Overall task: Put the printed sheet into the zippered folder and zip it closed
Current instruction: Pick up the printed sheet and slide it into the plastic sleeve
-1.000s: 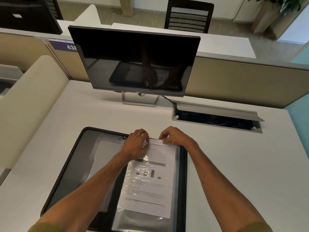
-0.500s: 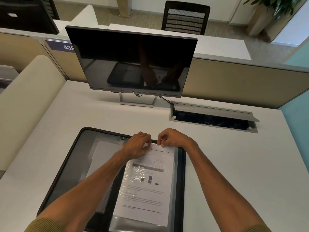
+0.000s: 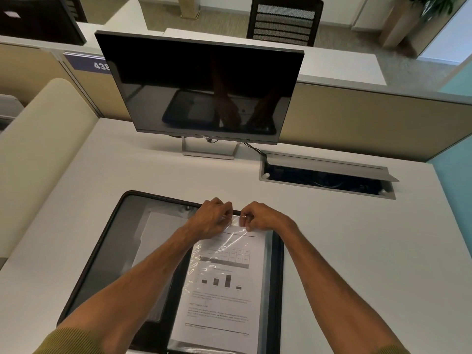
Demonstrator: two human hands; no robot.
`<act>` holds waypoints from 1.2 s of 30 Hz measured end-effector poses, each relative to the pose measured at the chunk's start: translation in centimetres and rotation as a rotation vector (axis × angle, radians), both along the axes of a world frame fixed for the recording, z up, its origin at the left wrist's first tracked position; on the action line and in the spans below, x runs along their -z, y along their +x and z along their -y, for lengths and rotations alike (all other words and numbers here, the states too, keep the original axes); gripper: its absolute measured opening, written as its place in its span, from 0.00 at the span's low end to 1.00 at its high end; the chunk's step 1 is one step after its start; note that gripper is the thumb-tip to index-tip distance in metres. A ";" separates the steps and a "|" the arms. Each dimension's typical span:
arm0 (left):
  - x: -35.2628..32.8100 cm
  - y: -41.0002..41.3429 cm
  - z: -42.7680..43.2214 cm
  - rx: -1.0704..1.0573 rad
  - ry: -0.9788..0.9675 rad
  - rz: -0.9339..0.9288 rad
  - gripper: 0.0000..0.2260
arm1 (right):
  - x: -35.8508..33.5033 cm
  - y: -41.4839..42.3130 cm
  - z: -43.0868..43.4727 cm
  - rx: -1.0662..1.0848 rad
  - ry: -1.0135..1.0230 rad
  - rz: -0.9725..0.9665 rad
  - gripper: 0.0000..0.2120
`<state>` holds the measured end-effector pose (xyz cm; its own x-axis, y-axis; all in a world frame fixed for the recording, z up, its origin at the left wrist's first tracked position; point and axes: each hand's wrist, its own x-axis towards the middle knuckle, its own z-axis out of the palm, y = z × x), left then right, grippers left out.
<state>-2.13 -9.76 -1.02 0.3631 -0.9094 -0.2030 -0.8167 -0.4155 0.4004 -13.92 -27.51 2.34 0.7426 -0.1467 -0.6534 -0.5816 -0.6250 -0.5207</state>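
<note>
Black, zip-edged folder (image 3: 278, 290): lies open and flat on the white desk (image 3: 357, 251), right in front of me, its two halves side by side. The zip runs unfastened round the rim.

Clear plastic pocket (image 3: 231, 237): on the right half of the folder, crinkled and glossy near its top.

Printed sheet (image 3: 222, 297): white paper with a table, a small bar chart and lines of text. It lies upright on the right half, under the plastic over most of its length, with its top edge at my fingertips.

My left hand (image 3: 210, 218): fingers curled, pinching the plastic pocket at its top edge. The forearm crosses the folder's left half.

My right hand (image 3: 260, 218): fingers curled likewise, pinching the same top edge just beside the left hand. I cannot tell whether the paper itself is between the fingertips.

Olive sleeve (image 3: 71, 341): pushed up my left arm, at the lower edge of view.

Dark monitor (image 3: 204, 88): switched off, on a silver stand beyond the folder, mirroring both hands.

Cable hatch (image 3: 327, 175): set into the desk to the right of the stand, lid raised.

Tan partition (image 3: 357, 118): behind the desk, with a black chair (image 3: 284, 20) beyond it.
</note>
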 end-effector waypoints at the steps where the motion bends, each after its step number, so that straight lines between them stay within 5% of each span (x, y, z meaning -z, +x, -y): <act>1: 0.0 0.0 0.0 -0.004 0.004 -0.001 0.07 | 0.0 0.0 0.0 0.000 0.004 0.009 0.11; 11: -0.7 -0.3 -0.4 -0.027 0.039 -0.013 0.07 | -0.2 -0.4 -0.7 0.037 -0.067 0.024 0.10; 27: -4.2 -0.9 -8.5 -0.158 0.005 -0.005 0.23 | -2.3 -2.4 -4.4 0.102 -0.372 0.119 0.07; 36: -4.9 -0.5 -15.0 -0.264 -0.009 0.050 0.26 | -2.3 -1.5 -10.8 0.196 -0.537 0.334 0.26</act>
<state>-2.64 5.29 3.87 0.5972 -0.7836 -0.1711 -0.6993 -0.6132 0.3674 -15.46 -16.71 4.67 0.8192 -0.5408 -0.1910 -0.5721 -0.7469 -0.3388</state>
